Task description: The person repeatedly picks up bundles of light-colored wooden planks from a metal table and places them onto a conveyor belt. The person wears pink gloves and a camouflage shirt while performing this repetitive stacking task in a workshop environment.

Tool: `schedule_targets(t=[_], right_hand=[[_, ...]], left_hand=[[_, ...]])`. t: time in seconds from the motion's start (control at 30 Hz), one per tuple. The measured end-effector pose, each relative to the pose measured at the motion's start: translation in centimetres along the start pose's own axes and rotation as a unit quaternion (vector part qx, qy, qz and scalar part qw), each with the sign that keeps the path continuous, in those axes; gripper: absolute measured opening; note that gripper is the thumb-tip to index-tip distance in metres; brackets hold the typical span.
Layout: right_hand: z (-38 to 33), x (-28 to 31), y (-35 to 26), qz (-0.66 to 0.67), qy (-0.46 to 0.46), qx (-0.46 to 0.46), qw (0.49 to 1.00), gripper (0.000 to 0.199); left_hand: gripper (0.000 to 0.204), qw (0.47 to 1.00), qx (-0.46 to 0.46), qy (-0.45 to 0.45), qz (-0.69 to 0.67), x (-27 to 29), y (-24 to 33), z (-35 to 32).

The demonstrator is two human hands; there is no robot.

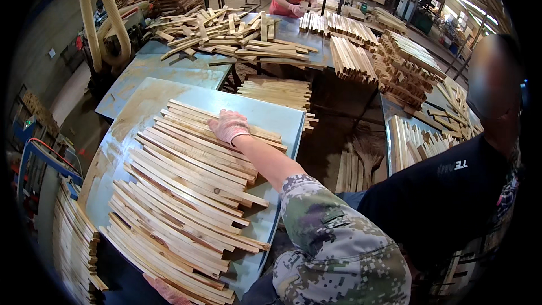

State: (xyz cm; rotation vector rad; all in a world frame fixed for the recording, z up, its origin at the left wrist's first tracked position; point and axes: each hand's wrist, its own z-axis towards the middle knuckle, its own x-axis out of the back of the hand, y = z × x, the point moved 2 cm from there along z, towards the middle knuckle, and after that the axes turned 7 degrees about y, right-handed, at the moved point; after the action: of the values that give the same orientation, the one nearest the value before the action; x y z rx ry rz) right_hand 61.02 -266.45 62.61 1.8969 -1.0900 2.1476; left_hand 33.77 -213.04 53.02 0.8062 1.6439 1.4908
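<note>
Long pale wooden strips [186,186] are already laid side by side, ends uneven; any pinching by the pink-gloved right hand [230,126] or left hand [167,290] cannot be told.

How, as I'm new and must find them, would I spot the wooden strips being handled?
Find the pale-blue tabletop filling the centre foreground. The wooden strips lie across it in a broad row. Unlike the jumbled wood pile beyond, they lie roughly parallel, with the pink-gloved right hand on them.

The right arm in a pixelated camouflage sleeve [339,226] reaches forward, forearm bare; the pink-and-white knit-gloved right hand [230,126] lies palm down. The pink-gloved left hand [167,291] shows partly, low.
</note>
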Motion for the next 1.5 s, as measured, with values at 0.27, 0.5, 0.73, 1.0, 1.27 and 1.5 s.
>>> schedule_targets(t=[0.27, 0.5, 0.73, 1.0, 1.27, 1.5], right_hand=[[0.2, 0.0, -0.4, -0.015, -0.025, -0.005, 1.000, 0.067], [-0.1, 0.3, -0.3, -0.011, -0.019, -0.004, 1.000, 0.068], [0.3, 0.1, -0.3, -0.005, -0.024, -0.006, 1.000, 0.066], [0.6, -0.1, -0.3, -0.014, -0.035, -0.013, 0.999, 0.067], [0.7, -0.6, -0.1, -0.018, -0.025, -0.002, 1.000, 0.067], [0.8, -0.6, -0.2, -0.011, -0.036, 0.003, 0.999, 0.067]], left_hand=[[0.090, 1.000, -0.005, -0.015, 0.023, 1.1, -0.4, 0.4], [0.088, 0.999, -0.005, 0.014, 0.037, 0.5, 0.0, 0.6], [0.090, 0.999, 0.032, 0.018, 0.014, 0.2, 0.1, 0.2], [0.091, 0.999, 0.038, 0.036, -0.001, 0.1, 0.3, 0.4], [0.090, 0.998, 0.010, 0.048, 0.036, -0.2, 0.3, 0.5], [0.088, 0.998, 0.019, 0.034, 0.046, -0.4, 0.8, 0.5]])
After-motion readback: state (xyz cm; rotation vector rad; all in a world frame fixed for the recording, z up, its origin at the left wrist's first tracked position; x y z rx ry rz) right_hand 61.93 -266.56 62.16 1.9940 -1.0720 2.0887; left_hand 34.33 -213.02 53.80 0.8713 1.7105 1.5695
